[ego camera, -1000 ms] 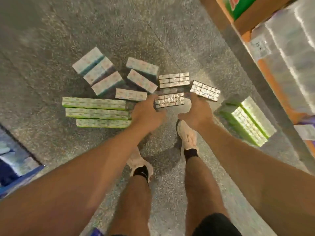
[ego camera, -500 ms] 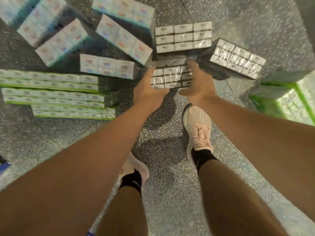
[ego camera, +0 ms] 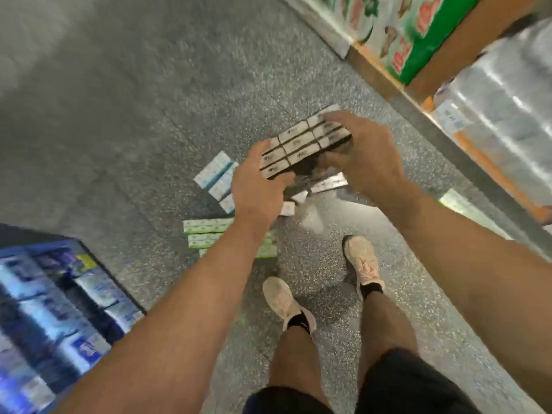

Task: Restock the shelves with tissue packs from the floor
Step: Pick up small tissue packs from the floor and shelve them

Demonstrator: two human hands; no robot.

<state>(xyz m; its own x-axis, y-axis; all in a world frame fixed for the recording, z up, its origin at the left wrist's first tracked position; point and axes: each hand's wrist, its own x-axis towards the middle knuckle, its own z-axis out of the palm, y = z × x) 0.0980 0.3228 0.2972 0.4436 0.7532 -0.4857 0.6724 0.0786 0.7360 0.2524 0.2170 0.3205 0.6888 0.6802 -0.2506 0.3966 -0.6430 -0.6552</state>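
Speckled grey floor [ego camera: 125,121] between shelves [ego camera: 448,94] fills my view — above it I see the tissue pack [ego camera: 304,143] held in the air, tilted, between both hands. The left hand [ego camera: 257,186] grips its near end and the right hand [ego camera: 367,156] curls over its far end. Below, more packs [ego camera: 215,174] lie near green packs [ego camera: 206,231], by two pale shoes [ego camera: 363,261].

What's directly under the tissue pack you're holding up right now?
The tissue pack, gripped at its ends by the left hand and right hand, hangs above the floor. Below show edges of other packs; the rest is covered.
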